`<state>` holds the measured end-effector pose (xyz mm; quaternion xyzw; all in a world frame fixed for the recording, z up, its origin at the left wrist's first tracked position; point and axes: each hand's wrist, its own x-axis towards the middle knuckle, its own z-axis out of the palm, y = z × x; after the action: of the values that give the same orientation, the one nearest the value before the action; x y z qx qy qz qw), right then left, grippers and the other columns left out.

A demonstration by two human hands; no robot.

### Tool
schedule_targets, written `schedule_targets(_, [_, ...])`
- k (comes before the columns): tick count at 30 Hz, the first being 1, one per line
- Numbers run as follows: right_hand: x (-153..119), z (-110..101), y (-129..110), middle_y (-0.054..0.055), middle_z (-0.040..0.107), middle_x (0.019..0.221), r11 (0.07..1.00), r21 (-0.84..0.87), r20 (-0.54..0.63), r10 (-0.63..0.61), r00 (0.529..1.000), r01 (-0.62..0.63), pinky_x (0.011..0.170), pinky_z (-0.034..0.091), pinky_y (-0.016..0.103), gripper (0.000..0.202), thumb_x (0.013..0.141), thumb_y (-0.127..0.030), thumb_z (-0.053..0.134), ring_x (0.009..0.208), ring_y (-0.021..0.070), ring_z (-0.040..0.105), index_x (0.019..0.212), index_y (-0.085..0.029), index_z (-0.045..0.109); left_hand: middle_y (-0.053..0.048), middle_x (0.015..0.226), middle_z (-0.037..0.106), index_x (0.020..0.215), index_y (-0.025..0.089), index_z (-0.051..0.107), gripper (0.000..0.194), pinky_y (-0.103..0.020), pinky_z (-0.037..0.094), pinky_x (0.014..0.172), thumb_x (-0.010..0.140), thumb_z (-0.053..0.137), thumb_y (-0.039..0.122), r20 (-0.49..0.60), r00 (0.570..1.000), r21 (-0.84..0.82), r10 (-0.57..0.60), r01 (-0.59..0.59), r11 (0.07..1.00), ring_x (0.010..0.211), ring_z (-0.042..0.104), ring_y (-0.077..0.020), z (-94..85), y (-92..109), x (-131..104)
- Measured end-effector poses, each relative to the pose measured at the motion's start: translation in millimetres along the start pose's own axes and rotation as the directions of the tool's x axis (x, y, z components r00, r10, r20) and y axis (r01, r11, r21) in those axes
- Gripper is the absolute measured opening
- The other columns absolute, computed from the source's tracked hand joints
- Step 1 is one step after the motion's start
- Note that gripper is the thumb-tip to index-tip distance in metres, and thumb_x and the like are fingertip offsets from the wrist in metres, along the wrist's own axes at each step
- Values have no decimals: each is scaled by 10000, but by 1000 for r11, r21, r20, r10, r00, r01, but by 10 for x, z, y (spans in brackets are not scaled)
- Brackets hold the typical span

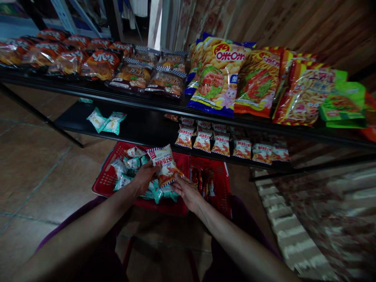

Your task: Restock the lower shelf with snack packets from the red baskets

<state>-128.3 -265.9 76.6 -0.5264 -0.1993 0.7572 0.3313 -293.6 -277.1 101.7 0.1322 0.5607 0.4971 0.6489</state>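
Note:
Between my two hands is a white and orange snack bag [165, 164] with red lettering and a striped edge, tilted above a red basket [101, 178]. My left hand [147, 176] grips the bag's left side. At its lower right corner, my right hand [187, 191] has its fingers closed on the edge. Below the bag, several teal and white packets [123, 181] fill the basket, partly hidden by my hands and the bag. A second red basket [221, 184] on the right holds dark red packets [209, 184].
On the black lower shelf [138, 121] lie teal packets [113, 122] at left and rows of small white and orange snack bags [221, 144] at right. The upper shelf carries orange-black bags [100, 64], brown bags [132, 74] and large yellow bags [217, 74]. A patterned curtain [331, 211] hangs at right.

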Motion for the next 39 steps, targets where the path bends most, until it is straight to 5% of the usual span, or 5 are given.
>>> schedule_targets(5, [94, -20, -40, 18, 743, 891, 998, -17, -63, -54, 997, 53, 746, 523, 242, 317, 603, -383, 833, 781, 127, 668, 830, -198, 714, -76, 852, 703, 820, 157, 631, 250, -340, 500, 744, 636, 745, 282, 70, 997, 72, 17, -22, 997, 755, 655, -196, -162, -59, -10])
schedule_targets(13, [92, 48, 4, 8, 738, 778, 998, 28, 29, 48, 998, -49, 670, 543, 231, 258, 587, -224, 853, 641, 106, 661, 781, -181, 688, -88, 918, 712, 905, 152, 632, 331, -321, 496, 717, 616, 757, 257, -9, 999, 83, 45, -45, 996, 814, 657, -217, -220, 59, -79])
schedule_targets(17, [117, 73, 37, 15, 742, 782, 998, 7, 16, 58, 998, -59, 643, 550, 228, 235, 607, -176, 837, 641, 114, 673, 782, -177, 679, -88, 979, 709, 968, 175, 594, 441, -343, 503, 756, 584, 804, 228, 55, 996, 58, 70, -73, 996, 854, 663, -225, -236, -40, -81])
schedule_targets(30, [142, 19, 151, -4, 728, 843, 984, -171, 10, -47, 999, 48, 648, 507, 218, 333, 540, -334, 865, 726, 113, 648, 807, -208, 712, -71, 901, 710, 949, 172, 612, 404, -352, 505, 775, 573, 746, 113, 127, 981, 157, 146, -165, 974, 799, 640, -204, -288, -146, 48])
schedule_targets(39, [356, 191, 12, -45, 666, 687, 917, -340, 22, -214, 977, 208, 524, 426, 205, 485, 527, -329, 825, 582, 97, 570, 955, -206, 635, -8, 735, 648, 1197, 177, 517, 650, -271, 478, 649, 586, 692, 43, -66, 971, 158, 229, -217, 963, 673, 585, -160, -180, -64, 379])
